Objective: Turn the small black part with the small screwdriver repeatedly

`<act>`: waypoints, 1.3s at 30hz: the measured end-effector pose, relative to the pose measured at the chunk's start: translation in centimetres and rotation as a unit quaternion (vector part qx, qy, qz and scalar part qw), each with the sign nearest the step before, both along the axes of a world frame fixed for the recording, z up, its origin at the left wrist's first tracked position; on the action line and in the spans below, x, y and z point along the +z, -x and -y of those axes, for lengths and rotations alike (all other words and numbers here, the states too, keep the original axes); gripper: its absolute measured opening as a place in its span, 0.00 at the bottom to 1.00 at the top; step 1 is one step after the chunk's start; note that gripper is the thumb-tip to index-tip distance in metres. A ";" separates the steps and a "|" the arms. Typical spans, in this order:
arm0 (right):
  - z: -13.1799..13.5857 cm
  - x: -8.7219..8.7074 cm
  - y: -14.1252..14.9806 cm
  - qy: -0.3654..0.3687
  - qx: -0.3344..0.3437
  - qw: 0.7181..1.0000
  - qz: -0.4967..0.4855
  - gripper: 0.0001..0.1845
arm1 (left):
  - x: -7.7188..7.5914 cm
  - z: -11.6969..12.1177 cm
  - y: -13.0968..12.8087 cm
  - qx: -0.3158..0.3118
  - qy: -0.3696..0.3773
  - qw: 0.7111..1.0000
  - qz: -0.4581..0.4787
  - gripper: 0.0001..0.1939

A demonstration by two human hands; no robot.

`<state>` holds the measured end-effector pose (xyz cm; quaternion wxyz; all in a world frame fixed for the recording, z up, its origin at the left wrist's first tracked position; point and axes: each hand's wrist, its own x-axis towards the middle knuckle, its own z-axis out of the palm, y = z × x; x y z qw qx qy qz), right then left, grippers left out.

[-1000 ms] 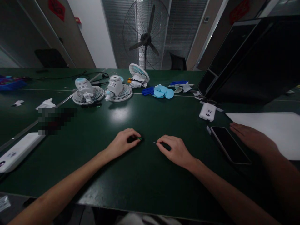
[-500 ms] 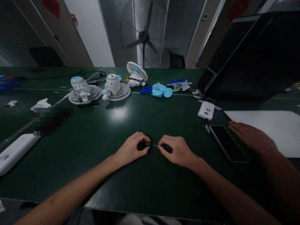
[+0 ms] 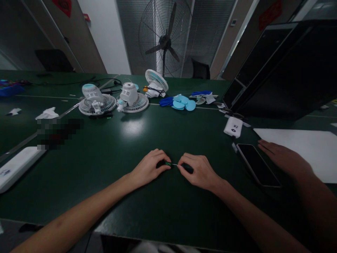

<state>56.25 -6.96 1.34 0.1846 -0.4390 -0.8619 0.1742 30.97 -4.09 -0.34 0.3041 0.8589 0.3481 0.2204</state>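
Over the dark green table, my left hand point(image 3: 151, 168) pinches a small green circuit board point(image 3: 168, 163) between thumb and fingertips. Facing it, my right hand point(image 3: 198, 170) has its thumb and fingers closed on a thin metal rod point(image 3: 174, 164). The rod points left, and its tip meets or nearly meets the board's right edge; I cannot tell which. Any handle on the rod is hidden or lost in the dark gap of the right hand.
Several white fans point(image 3: 130, 98) lie at the back, near light-blue fan blades point(image 3: 184, 102) and blue gloves point(image 3: 166, 102). At right are a phone point(image 3: 258, 165), a white power bank point(image 3: 233, 127), a white sheet point(image 3: 310, 147) and another person's hand point(image 3: 286, 158). A large black screen point(image 3: 286, 70) stands behind.
The view has shifted slightly. Both hands keep their hold, and the board in my left hand sits a little closer to my right fingertips.
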 end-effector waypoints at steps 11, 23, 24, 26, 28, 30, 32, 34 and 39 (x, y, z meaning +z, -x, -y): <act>0.0 -0.4 0.2 0.002 0.001 1.000 0.003 0.04 | -0.1 0.0 -0.1 0.000 -0.010 1.000 -0.001 0.08; -0.1 -0.6 0.4 0.026 -0.013 0.999 0.025 0.05 | 0.1 0.2 -0.1 0.004 -0.004 1.000 -0.001 0.07; 0.0 -0.5 0.4 0.025 -0.012 0.999 0.025 0.04 | 0.1 0.2 -0.1 0.005 -0.003 1.000 -0.003 0.07; 0.1 -0.4 0.3 0.019 -0.014 0.999 0.026 0.04 | 0.0 0.2 0.0 0.007 -0.001 1.000 -0.005 0.07; 0.2 -0.3 0.1 0.017 -0.014 0.999 0.027 0.04 | 0.0 0.2 0.0 0.009 0.003 1.000 -0.002 0.07; 0.3 -0.3 0.0 0.020 -0.008 0.999 0.027 0.04 | 0.0 0.2 0.0 0.009 0.006 1.000 0.004 0.07; 0.4 -0.2 -0.1 0.023 0.001 0.999 0.026 0.04 | 0.1 0.1 0.0 0.007 0.009 1.000 0.009 0.07; 0.4 -0.3 0.0 0.024 0.003 0.999 0.028 0.03 | 0.0 0.1 0.0 0.005 0.007 1.000 0.010 0.07; 0.2 -0.7 0.1 0.010 0.006 1.000 0.022 0.03 | 0.1 0.2 0.0 -0.002 -0.004 1.000 0.007 0.08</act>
